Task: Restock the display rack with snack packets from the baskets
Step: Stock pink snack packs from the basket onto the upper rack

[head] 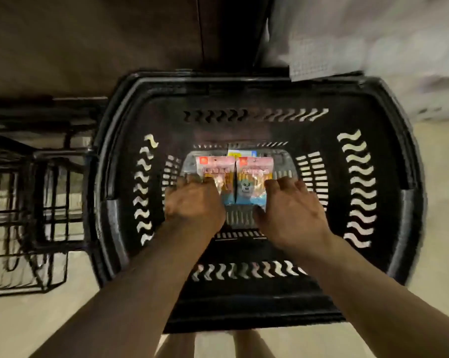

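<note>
Both hands are reaching down into the basket (pixel 388 177) for the snack packets

Head view: the left hand (pixel 195 200) is lying over the lower part of the left packet (pixel 213 166), fingers bent down onto it; I cannot tell whether they are gripping. The right hand (pixel 293 205) is hovering loosely spread and holding nothing, thumb just beside the right packet (pixel 254 174). Both packets are lying flat, side by side, on the basket floor. Sliding fingertips under each bottom edge is probably going to lift them more surely than pinching the slick film
</note>
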`<state>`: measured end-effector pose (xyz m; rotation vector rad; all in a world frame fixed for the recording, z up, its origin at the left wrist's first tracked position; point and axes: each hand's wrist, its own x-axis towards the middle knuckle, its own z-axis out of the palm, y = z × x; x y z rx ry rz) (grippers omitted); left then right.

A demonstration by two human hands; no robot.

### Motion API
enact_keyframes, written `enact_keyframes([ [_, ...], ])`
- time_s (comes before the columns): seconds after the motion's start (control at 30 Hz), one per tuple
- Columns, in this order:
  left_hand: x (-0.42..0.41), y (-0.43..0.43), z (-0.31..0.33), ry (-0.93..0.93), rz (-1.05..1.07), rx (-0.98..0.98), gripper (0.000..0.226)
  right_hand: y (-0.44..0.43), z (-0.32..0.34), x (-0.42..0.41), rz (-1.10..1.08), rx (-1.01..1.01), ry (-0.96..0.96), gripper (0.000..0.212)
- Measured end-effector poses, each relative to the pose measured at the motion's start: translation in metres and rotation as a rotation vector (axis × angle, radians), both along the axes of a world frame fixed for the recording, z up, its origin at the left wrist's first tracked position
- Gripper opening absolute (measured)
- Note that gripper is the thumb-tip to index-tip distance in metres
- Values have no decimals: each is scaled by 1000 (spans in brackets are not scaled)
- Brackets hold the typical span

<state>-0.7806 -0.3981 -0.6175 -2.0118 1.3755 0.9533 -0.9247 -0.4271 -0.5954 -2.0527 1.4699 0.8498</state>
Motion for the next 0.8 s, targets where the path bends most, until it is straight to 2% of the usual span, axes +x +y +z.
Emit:
enact_keyframes([
  [0.2,-10,0,-132,24,66,-38,45,-13,-125,-4,-66,68,27,62],
  [0.27,-10,-1,-163,50,205,-55,54,-17,-161,-8,-130,99,11,64],
  [0.43,-1,-9,-223,82,738,-151,77,-32,-232,-19,-262,33,-5,73],
  [0.47,0,-8,-232,84,799,-160,80,-31,-258,-27,-333,28,-22,76],
  [0.57,3,-3,-254,90,873,-203,88,-23,-374,-80,-496,54,-154,62],
  [0.6,4,-1,-259,87,888,-231,88,-22,-380,-83,-590,62,-211,65],
  [0.67,4,2,-267,116,914,-270,80,-20,-340,-63,-775,67,-339,65],
  [0.7,5,3,-269,138,925,-284,72,-22,-307,-45,-849,76,-314,55],
  [0.77,4,3,-266,172,924,-311,59,-21,-280,-45,-995,167,-324,31],
  [0.8,2,3,-262,185,919,-324,55,-19,-279,-46,-1011,188,-390,25],
])
